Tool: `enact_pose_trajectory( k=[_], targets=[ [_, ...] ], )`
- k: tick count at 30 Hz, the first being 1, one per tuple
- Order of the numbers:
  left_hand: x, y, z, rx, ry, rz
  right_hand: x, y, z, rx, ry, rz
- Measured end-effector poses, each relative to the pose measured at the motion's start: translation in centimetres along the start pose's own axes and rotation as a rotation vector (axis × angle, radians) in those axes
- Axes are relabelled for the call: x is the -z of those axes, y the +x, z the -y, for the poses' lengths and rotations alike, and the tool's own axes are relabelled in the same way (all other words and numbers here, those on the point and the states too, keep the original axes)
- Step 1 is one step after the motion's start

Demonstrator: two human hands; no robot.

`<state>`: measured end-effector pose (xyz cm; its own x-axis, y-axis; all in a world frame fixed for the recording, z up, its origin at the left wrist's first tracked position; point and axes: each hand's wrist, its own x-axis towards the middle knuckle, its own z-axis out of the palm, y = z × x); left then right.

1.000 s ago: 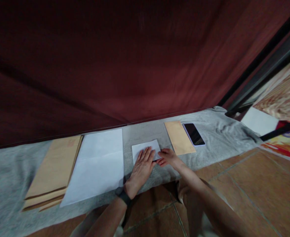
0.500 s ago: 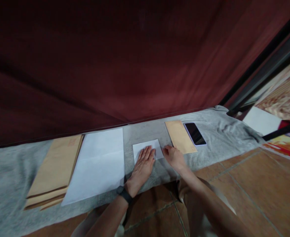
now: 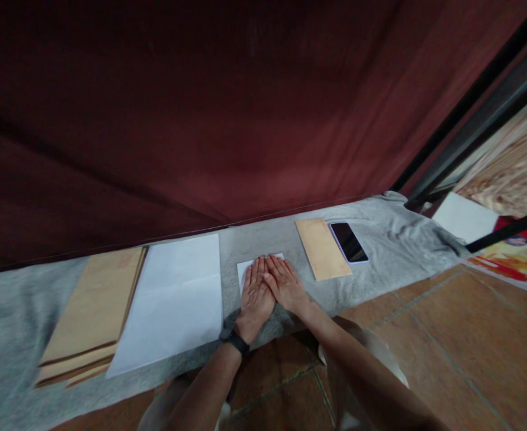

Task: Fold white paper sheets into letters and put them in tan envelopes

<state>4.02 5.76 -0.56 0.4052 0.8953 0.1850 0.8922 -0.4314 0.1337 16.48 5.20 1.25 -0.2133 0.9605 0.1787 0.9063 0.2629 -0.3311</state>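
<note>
White folded paper sheet: our right hand moved onto it beside left hand; both flat, open, pressing crease w/ 2 palms.

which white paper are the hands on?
The small folded white sheet mid-cloth, under both flat hands; the large white sheet lies untouched to its left.

Grey cloth spread along the floor at the foot of a dark red curtain. On the cloth, far left, a stack of tan envelopes, touching a large white sheet on its right. Further right, a single tan envelope with a dark-screened phone just beside it. Terracotta floor tiles nearer the camera. At far right, a black frame and colourful printed material.
</note>
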Motion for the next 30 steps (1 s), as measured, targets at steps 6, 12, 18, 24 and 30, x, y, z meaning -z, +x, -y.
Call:
enact_pose_trajectory(
  k=[6,12,18,24,30],
  targets=[
    [0.5,0.2,-0.2,0.023,0.073,0.037,-0.3,-0.1,-0.7,0.006,-0.065,-0.025],
    [0.5,-0.1,0.2,0.024,0.057,-0.027,-0.4,-0.6,-1.4,0.016,-0.125,-0.065],
    [0.7,-0.9,1.4,-0.01,0.055,-0.102,-0.8,-0.9,-2.3,-0.008,-0.166,-0.104],
    [0.8,-1.7,2.5,0.017,0.053,-0.127,-0.8,-1.2,-3.1,-0.013,-0.182,-0.138],
    [0.9,-2.1,2.9,0.087,0.05,-0.125,-0.9,-1.4,-3.3,-0.011,-0.216,-0.153]
  ],
)
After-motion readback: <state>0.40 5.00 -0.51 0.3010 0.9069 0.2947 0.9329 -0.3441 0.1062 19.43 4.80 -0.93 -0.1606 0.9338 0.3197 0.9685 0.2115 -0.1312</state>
